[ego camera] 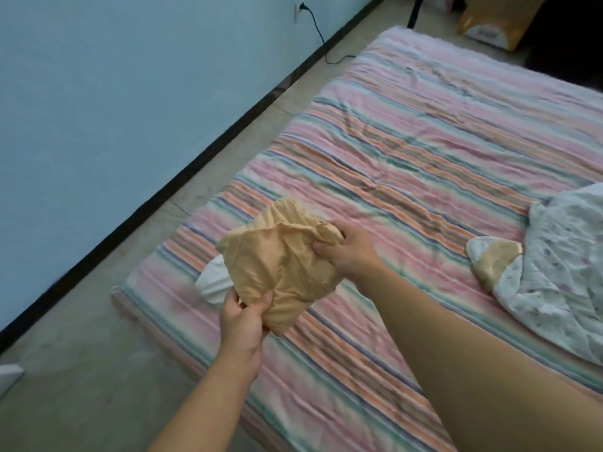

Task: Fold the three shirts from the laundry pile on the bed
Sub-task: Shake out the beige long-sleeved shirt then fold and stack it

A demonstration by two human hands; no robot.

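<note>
Now left hand, right hand clamp tan shirt (crumpled) near bed edge.

Both bare forearms reach forward. The left hand pinches with thumb on top; the right hand, higher and beyond it, has fingers curled in a grip.

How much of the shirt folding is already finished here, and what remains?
Done: nothing clearly; a white cloth lies partly hidden behind the tan shirt, its state unclear. In hand: the left hand and right hand both grip the bunched tan shirt above the bed. Left: the floral garment lies unfolded at the right.
</note>
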